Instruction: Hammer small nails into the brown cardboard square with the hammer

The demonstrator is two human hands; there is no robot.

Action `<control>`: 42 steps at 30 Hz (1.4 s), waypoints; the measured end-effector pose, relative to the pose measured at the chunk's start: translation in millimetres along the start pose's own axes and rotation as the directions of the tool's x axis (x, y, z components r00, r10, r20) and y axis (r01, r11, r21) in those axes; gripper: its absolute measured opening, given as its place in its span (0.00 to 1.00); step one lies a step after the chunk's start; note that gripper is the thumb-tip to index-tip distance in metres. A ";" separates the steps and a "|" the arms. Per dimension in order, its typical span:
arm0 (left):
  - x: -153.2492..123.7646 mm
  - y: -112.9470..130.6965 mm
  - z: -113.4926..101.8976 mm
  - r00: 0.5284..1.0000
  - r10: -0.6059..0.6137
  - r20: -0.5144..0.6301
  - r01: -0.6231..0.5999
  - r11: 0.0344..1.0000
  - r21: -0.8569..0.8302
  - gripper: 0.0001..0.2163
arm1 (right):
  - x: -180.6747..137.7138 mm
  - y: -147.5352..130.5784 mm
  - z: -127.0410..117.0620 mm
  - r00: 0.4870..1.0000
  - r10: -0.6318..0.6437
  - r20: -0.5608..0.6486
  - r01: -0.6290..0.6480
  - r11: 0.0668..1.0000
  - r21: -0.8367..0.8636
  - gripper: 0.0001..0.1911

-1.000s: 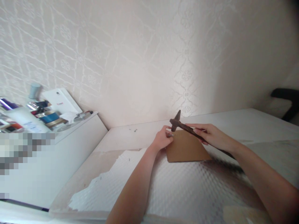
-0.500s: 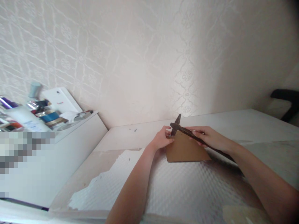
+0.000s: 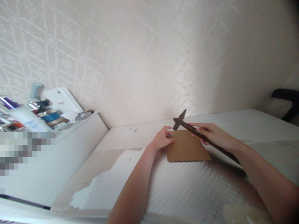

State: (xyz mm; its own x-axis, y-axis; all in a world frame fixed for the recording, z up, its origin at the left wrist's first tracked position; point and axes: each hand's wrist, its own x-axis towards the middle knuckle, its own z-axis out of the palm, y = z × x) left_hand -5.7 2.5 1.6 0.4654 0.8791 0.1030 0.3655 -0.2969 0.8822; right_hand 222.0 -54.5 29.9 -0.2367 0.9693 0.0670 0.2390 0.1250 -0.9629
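My right hand (image 3: 207, 132) grips a dark hammer (image 3: 181, 121) by its handle, close below the head. The hammer head is raised above the far edge of a flat brown board (image 3: 188, 147). At the board's far left corner, my left hand (image 3: 164, 137) has its fingers curled, with the thumb on the board. Small pale glints show at the left fingertips; I cannot make out whether they are fingernails or something held. Beneath the board lies a textured whitish sheet (image 3: 187, 186).
Small metal bits (image 3: 134, 129) lie on the white surface (image 3: 121, 137) at left, by the patterned wall (image 3: 140, 68). A white cabinet (image 3: 70, 149) carries bottles, a blue roll (image 3: 51, 116) and a white box (image 3: 63, 101). A black armrest-like piece (image 3: 286, 96) stands at far right.
My right hand has lifted the hammer up and slightly right, away from the board's far edge. My left hand and the board have barely moved.
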 end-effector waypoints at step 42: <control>-1.6 5.3 -0.3 1.000 0.012 -0.014 -0.012 1.000 0.025 0.20 | -0.5 -8.2 8.7 0.955 -0.296 0.019 0.270 0.841 -0.469 0.23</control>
State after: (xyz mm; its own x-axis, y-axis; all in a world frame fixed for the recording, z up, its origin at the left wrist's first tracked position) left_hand -4.8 -0.3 6.3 0.4587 0.8804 0.1201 0.3803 -0.3167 0.8689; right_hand 212.0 -57.8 35.5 -0.3146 0.8846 0.3442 0.5784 0.4662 -0.6694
